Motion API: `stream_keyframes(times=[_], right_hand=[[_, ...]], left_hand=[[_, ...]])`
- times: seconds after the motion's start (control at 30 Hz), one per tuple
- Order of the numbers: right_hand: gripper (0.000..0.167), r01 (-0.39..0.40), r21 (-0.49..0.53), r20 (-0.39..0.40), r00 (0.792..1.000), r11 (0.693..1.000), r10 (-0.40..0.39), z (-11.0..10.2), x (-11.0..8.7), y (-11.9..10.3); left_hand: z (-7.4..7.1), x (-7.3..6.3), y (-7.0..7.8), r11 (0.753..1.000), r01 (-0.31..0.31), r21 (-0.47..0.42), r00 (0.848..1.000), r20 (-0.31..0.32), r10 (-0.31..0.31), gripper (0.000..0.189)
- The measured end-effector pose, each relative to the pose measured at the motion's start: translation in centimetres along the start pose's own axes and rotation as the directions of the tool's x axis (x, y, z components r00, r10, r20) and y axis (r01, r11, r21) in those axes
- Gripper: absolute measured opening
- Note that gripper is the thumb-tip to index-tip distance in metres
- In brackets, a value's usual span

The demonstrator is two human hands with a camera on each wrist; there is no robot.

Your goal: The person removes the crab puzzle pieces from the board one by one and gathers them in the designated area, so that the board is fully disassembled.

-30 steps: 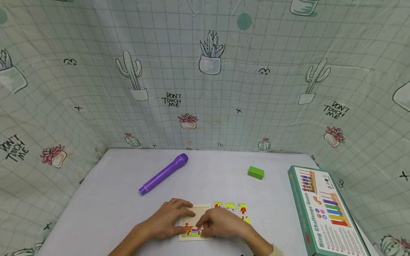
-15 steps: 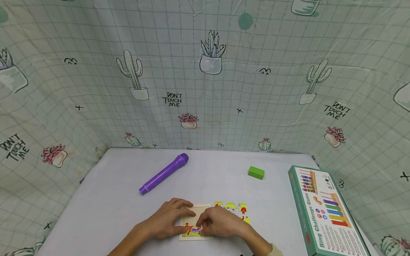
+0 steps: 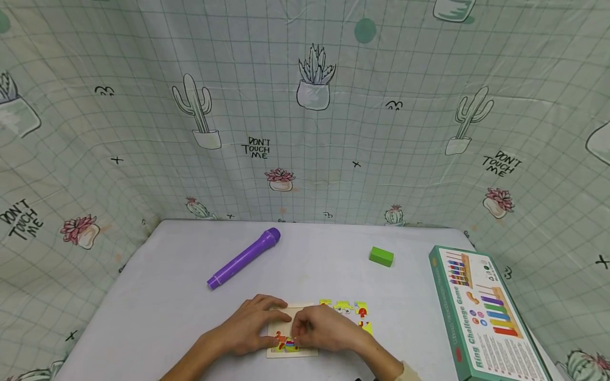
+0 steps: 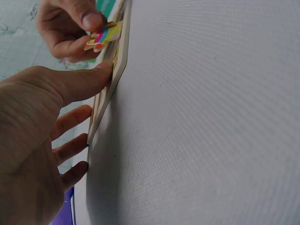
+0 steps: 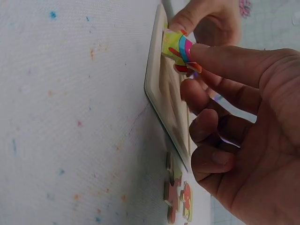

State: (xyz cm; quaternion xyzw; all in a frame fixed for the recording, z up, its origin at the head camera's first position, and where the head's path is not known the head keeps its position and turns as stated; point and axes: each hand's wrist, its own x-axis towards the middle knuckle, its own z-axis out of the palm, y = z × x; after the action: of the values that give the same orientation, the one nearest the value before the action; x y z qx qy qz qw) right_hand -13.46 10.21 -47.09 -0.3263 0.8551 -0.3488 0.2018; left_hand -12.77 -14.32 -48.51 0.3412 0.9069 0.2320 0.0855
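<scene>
A small wooden puzzle tray [image 3: 293, 355] lies near the front of the table. My right hand [image 3: 326, 328] pinches a yellow puzzle piece [image 5: 171, 44] with a rainbow band between thumb and forefinger. That piece stands tilted up over the tray in both wrist views. My left hand [image 3: 250, 325] spreads along the tray's left side, thumb [image 4: 93, 82] resting at its near part and other fingertips by the edge. A red-orange patterned patch [image 3: 280, 336] shows inside the tray by the left thumb. Several loose puzzle pieces [image 3: 343, 307] lie right of the tray, partly hidden by my right hand.
A purple toy microphone [image 3: 244, 259] lies at the back left. Farther right sits a green block [image 3: 381, 256]. A Ring Challenge Game box [image 3: 486, 317] lies along the right edge. Behind the table [image 3: 171, 254] hangs a printed cactus cloth [image 3: 352, 132].
My right hand has shifted slightly up and left, and the rainbow part in the tray looks shorter now. The left hand keeps its place.
</scene>
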Motion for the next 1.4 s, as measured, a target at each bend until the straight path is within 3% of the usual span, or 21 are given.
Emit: stream_keyframes(times=[0.57, 0.9, 1.17, 1.4], right_hand=[[0.008, 0.062, 0.016, -0.005, 0.998, 0.998, -0.062, -0.2, -0.4, 0.2], [0.010, 0.013, 0.089, -0.058, 0.998, 0.996, -0.008, -2.2, -2.5, 1.6], [0.009, -0.111, 0.123, -0.062, 0.991, 0.986, 0.119, -4.1, -4.2, 3.1], [0.007, -0.165, 0.101, -0.060, 0.983, 0.981, 0.172, -5.2, -5.4, 4.1]], left_hand=[[0.1, 0.0, -0.1, 1.000, -0.004, 0.012, 1.000, 0.004, 0.004, 0.044], [0.2, 0.0, 0.0, 1.000, -0.008, 0.023, 1.000, -0.001, 0.008, 0.044], [0.2, 0.0, -0.1, 0.999, 0.000, 0.032, 1.000, 0.010, 0.000, 0.044], [0.2, 0.1, 0.0, 1.000, -0.002, 0.028, 1.000, 0.011, 0.001, 0.044]])
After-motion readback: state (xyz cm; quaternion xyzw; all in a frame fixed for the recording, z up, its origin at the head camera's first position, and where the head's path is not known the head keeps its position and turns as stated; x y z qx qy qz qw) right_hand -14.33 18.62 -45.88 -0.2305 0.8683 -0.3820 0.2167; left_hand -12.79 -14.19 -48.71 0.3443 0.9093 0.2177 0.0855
